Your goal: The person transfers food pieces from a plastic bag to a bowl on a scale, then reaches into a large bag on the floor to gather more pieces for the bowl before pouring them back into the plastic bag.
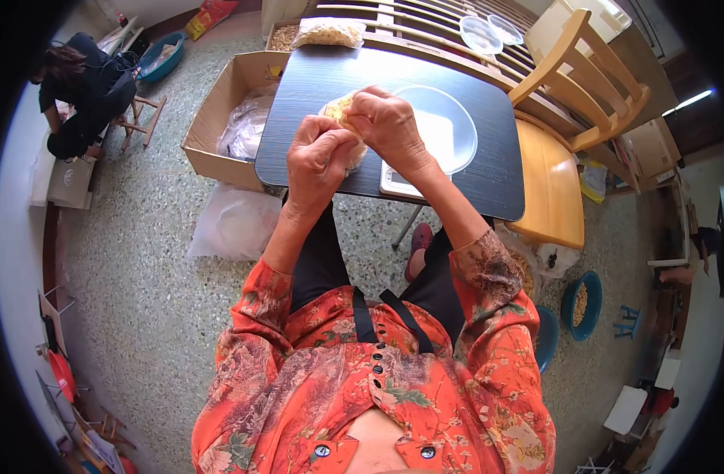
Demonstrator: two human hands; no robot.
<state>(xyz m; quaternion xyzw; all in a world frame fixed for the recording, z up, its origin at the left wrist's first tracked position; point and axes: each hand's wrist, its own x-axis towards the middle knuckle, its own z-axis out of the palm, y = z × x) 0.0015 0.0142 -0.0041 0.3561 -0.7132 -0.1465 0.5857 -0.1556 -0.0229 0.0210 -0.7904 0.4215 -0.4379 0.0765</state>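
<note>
Over the black table [322,79], the left hand [315,158] and right hand [390,126] press together, both clamped on a small clear bag of pale food [340,107]. A white scale [397,183] under a clear bowl [449,126] sits on the table just right of the hands. A cardboard box [220,118] stands left of the table.

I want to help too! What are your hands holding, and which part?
The left hand and right hand both grip a clear bag of yellowish food at its upper end, above the table.

Before us, a dark tabletop [315,79] carries a white scale [397,183] at five o'clock, clear dish [449,126] atop.
</note>
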